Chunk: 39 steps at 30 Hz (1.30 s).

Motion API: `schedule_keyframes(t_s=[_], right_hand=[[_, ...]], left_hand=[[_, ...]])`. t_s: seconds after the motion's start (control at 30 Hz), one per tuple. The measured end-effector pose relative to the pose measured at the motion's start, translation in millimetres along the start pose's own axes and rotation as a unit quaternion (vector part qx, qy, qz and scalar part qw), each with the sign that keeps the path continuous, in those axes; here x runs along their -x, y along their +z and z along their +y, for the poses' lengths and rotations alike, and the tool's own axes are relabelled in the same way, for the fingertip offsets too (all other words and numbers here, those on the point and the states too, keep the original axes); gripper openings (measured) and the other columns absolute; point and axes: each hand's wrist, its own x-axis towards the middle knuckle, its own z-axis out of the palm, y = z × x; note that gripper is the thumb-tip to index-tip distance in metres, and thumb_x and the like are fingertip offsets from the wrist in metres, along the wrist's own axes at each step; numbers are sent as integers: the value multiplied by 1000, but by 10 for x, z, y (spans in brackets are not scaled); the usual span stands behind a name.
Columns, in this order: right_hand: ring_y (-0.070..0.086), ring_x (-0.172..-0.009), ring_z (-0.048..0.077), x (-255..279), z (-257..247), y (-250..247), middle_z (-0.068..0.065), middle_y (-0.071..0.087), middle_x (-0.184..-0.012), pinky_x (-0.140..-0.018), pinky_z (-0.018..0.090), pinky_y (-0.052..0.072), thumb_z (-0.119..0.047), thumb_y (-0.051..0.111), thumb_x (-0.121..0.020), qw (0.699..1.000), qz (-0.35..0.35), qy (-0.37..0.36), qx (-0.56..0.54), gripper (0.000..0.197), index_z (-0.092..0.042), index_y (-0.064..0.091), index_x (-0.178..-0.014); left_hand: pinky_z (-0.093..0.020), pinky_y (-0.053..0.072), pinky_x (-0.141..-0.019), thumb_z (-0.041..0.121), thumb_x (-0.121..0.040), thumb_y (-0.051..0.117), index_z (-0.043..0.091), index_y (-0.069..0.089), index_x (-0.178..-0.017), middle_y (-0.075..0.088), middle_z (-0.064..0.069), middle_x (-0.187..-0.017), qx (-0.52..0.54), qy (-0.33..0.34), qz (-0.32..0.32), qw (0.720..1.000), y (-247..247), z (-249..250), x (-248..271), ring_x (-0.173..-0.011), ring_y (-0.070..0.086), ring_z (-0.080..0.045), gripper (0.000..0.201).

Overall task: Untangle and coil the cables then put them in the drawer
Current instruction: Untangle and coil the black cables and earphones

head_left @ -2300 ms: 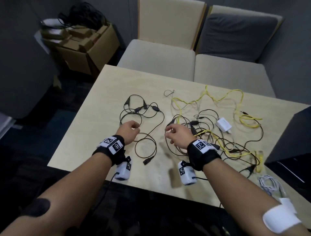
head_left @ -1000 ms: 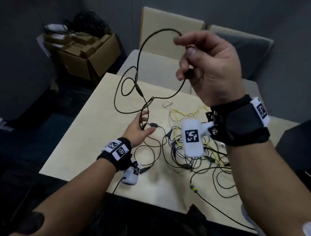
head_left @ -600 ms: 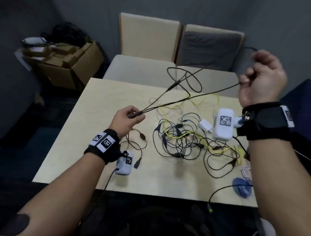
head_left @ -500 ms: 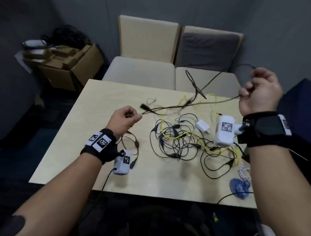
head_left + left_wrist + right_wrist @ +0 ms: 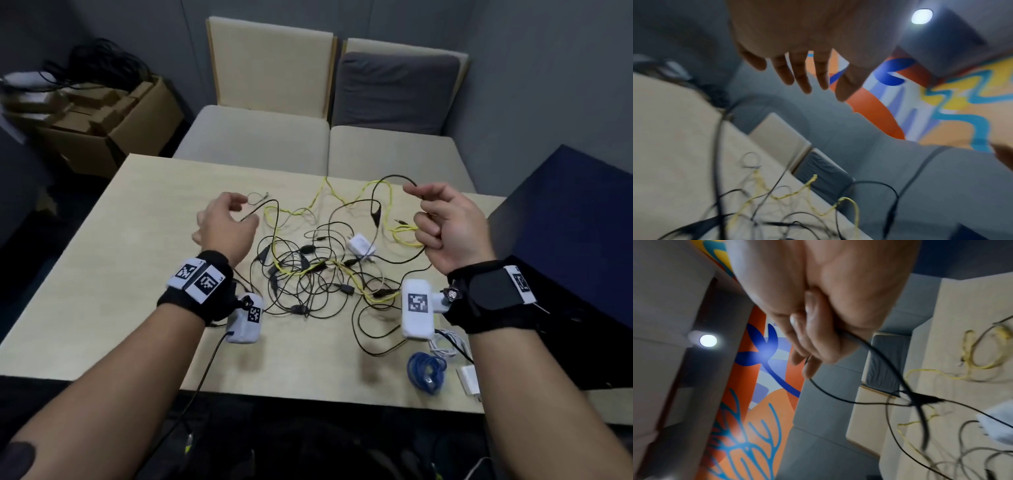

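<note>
A tangle of black and yellow cables [image 5: 308, 270] lies in the middle of the light wooden table [image 5: 102, 274]. My right hand [image 5: 424, 202] is raised over the table's right side and pinches a thin black cable [image 5: 376, 214]. That cable arches up from the fingertips and hangs back into the pile. In the right wrist view the curled fingers [image 5: 818, 345] close round the black cable [image 5: 879, 356]. My left hand [image 5: 236, 212] hovers over the table's left side with fingers loosely spread. The left wrist view shows its fingers [image 5: 801, 73] straight and holding nothing.
A white charger [image 5: 359, 245] sits inside the tangle. A coiled blue cable [image 5: 426, 371], a white cable [image 5: 445, 342] and a white adapter [image 5: 469, 378] lie at the front right. A dark blue cabinet [image 5: 565, 257] adjoins the right edge. Two chairs [image 5: 325, 144] stand beyond the table, a cardboard box [image 5: 109, 130] to the left.
My left hand has let go of the black cable and spread its fingers. My right hand has come down and inward, still holding the cable, which now hangs slack over the pile.
</note>
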Motion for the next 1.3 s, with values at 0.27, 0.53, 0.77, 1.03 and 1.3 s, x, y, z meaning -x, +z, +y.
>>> schedule_keyframes(t_s=[0.27, 0.53, 0.77, 1.03, 1.3], right_hand=[[21, -36, 4, 271, -419, 319, 10, 67, -112, -34, 11, 14, 11, 33, -82, 977, -207, -52, 2, 36, -12, 60, -74], [29, -34, 11, 473, -369, 367, 50, 49, -101, -37, 13, 30, -1, 57, -79, 940, -334, -60, 27, 13, -14, 59, -81], [62, -55, 29, 477, 221, 394, 24, 67, -94, -47, 36, 54, -64, 44, -78, 973, -192, 106, 79, 63, -10, 49, -109], [61, -75, 17, 356, 367, 875, 2, 62, -86, -60, 27, 47, -29, 50, -96, 992, -79, -17, 95, 18, -14, 58, -90], [39, -40, 13, 293, 105, 877, 0, 49, -62, -45, 27, 42, -15, 40, -102, 980, -123, -60, 144, 17, -17, 56, -104]], left_hand=[[-34, 35, -107, 33, -80, 73, 33, 34, -142, 44, -1, -141, 32, 194, -265, 944, 387, 738, 293, -128, 43, -17, 74], [-37, 42, -54, 16, -97, 47, 11, 63, -105, 54, -23, -70, 139, 132, -361, 913, 370, 804, 290, -51, 49, -22, 18], [-15, 31, -40, -1, -99, 33, 16, 59, -116, 70, -12, -98, 260, 113, -414, 865, -80, 946, 264, -56, 64, -13, 35], [-40, 52, -64, -11, -89, 53, 17, 35, -101, 67, -18, -96, 199, 154, -503, 827, -101, 718, 416, -69, 60, -23, 35], [-33, 50, -83, 14, -85, 69, 25, 48, -96, 66, -3, -104, 175, 168, -341, 908, -266, 413, 221, -92, 63, -14, 26]])
